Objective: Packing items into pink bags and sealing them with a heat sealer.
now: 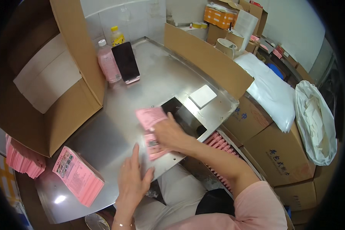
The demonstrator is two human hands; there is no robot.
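Seen from above at a steel table (115,126): right hand (169,133) closed around a pink leaflet (151,116) lifted just beyond its knuckles, with more pink leaflets (154,147) lying flat directly beneath the palm. Left hand (131,179) open, fingers spread, resting flat on the bare metal just short of those loose sheets and holding nothing. Well to the left of the left hand, near the table's front edge, a thick stack of pink leaflets (79,176). Immediately past the right hand, a black tray (184,117), and beyond it a small white pad (202,96). Farther off, ahead of both hands, a dark phone (125,62) propped upright beside a pink drink bottle (108,63). To the far left, a large open cardboard box (61,111).
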